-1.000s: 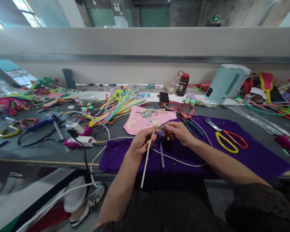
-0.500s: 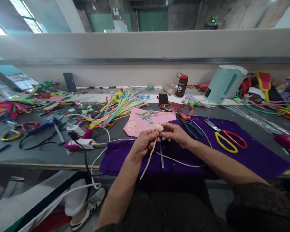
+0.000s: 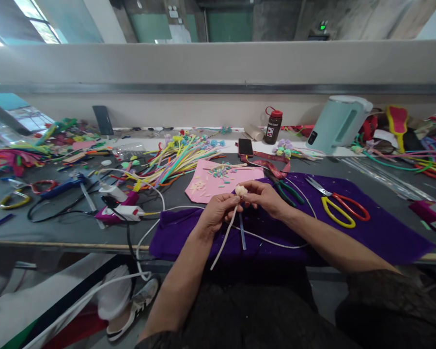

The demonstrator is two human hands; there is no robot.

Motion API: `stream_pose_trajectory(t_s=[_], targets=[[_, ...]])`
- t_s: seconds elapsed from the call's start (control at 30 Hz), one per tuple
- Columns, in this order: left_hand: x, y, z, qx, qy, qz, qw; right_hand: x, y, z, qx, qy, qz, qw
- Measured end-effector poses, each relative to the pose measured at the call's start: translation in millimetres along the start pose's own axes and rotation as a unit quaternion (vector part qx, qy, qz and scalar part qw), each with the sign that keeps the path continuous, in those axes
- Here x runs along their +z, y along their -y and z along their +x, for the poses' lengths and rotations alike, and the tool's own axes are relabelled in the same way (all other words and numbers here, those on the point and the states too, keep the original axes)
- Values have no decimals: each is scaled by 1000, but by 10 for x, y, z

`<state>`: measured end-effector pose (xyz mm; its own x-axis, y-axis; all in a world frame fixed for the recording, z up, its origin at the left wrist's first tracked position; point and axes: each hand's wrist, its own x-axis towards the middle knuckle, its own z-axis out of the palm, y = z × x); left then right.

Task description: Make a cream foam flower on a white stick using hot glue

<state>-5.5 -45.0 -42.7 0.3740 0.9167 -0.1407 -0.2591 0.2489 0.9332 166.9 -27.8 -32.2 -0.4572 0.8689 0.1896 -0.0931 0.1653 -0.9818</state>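
A small cream fluffy flower [image 3: 241, 190] on a long pale stem [image 3: 224, 241] is pinched between my two hands. My left hand [image 3: 217, 212] has its thumb and fingers closed at the flower's base, where the stem hangs down toward me. From the other side, my right hand [image 3: 266, 198] presses its fingertips against the flower. Below the hands a translucent stick [image 3: 242, 233] juts out; its upper end is hidden by my fingers. Behind the hands lies a pink sheet [image 3: 203, 169] with small cream and coloured bits on it.
Purple cloth [image 3: 381, 237] covers the table's front, bearing red-and-yellow scissors [image 3: 339, 208]; green-handled pliers [image 3: 287, 189] lie nearby. A white cable [image 3: 276, 244] crosses it. Left are a power strip [image 3: 127, 212], a blue glue gun [image 3: 63, 189] and coloured stems [image 3: 178, 162]. A bottle [image 3: 273, 127] and kettle [image 3: 339, 125] stand behind.
Both hands keep their grip on the flower and have hardly moved. The view has shifted very slightly.
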Motion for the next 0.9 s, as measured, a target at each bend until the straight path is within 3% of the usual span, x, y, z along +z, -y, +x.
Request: stream_pose_trajectory(t_s=[0.23,0.4,0.57,0.9], targets=[[30,-87,-91,61,-35,-26,997,-16,53,-29,24,1,3,1000],[40,-161,-341,109,-104,15,988,72,50,-104,65,71,-32,995],[-20,-267,-583,125,-157,36,979,154,44,-160,97,102,-70,988],[-94,-200,-485,120,-161,49,978,99,0,-150,69,84,-80,991]])
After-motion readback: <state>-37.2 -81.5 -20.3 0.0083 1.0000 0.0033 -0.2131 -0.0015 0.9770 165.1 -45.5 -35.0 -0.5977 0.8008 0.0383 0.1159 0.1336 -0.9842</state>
